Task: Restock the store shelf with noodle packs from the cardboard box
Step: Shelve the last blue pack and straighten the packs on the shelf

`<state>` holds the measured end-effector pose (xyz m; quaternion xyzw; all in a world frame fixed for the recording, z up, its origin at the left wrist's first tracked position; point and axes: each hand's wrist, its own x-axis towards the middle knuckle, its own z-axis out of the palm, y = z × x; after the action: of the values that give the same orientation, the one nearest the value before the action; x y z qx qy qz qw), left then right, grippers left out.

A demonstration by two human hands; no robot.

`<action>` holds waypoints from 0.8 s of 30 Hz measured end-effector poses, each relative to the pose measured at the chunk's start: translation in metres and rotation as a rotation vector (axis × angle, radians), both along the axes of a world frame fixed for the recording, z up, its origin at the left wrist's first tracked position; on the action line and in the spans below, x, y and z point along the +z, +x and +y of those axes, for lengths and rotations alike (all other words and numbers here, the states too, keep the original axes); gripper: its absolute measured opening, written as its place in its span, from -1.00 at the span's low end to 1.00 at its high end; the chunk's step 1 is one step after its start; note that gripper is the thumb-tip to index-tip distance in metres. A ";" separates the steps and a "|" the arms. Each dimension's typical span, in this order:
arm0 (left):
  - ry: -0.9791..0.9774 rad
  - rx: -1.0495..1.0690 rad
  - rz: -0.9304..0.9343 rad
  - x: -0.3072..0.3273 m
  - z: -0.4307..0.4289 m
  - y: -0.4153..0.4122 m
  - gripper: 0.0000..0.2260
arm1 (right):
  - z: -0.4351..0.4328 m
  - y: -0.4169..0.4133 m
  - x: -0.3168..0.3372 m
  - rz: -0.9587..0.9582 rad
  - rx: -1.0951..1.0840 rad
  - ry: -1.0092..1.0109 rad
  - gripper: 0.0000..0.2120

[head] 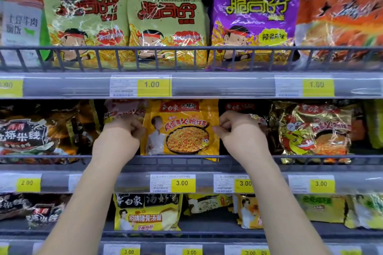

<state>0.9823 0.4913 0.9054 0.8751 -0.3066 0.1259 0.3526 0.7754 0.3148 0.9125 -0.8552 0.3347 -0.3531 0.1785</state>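
Grey shelf (132, 182), upright yellow noodle pack (182, 130) in pinch of left hand (122, 134) and right hand (240, 130).

Light falls on the pack fronts; the recesses behind them go dark, most of all above the top row. You get white glare streaks across the green packs (87, 16), the purple pack (255, 16) and the gold pack (315, 130). The orange pack (342, 16) at upper right and the far-left packs (20, 16) are smeared with blur. The yellow pack (182, 128) at centre reads sharp, and your left hand (122, 132) and right hand (238, 130) are softly, evenly lit. The shelf rail (186, 50) bows towards the edges, wide-angle distortion
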 end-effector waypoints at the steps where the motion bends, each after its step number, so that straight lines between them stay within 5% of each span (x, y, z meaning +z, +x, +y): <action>1: -0.022 -0.004 0.002 0.000 0.002 -0.005 -0.77 | 0.001 -0.001 0.000 0.005 -0.006 -0.001 -0.83; 7: -0.157 -0.012 -0.048 0.007 0.017 -0.033 -0.90 | 0.017 -0.026 -0.005 -0.113 -0.072 0.001 -0.71; 12: -0.234 -0.223 -0.067 0.012 0.010 -0.087 -0.92 | 0.032 -0.070 -0.010 -0.248 -0.099 0.006 -0.87; 18: -0.127 -0.485 -0.067 0.002 -0.030 -0.145 -0.94 | 0.027 -0.134 -0.014 -0.269 -0.183 0.024 -0.96; 24: -0.072 -0.491 -0.110 -0.004 -0.077 -0.193 -0.95 | -0.015 -0.192 -0.019 -0.340 -0.277 0.008 -0.94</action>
<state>0.7892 0.4145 0.9016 0.7530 -0.5241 0.0946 0.3865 0.5834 0.2996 0.8938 -0.7286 0.4157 -0.5119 0.1854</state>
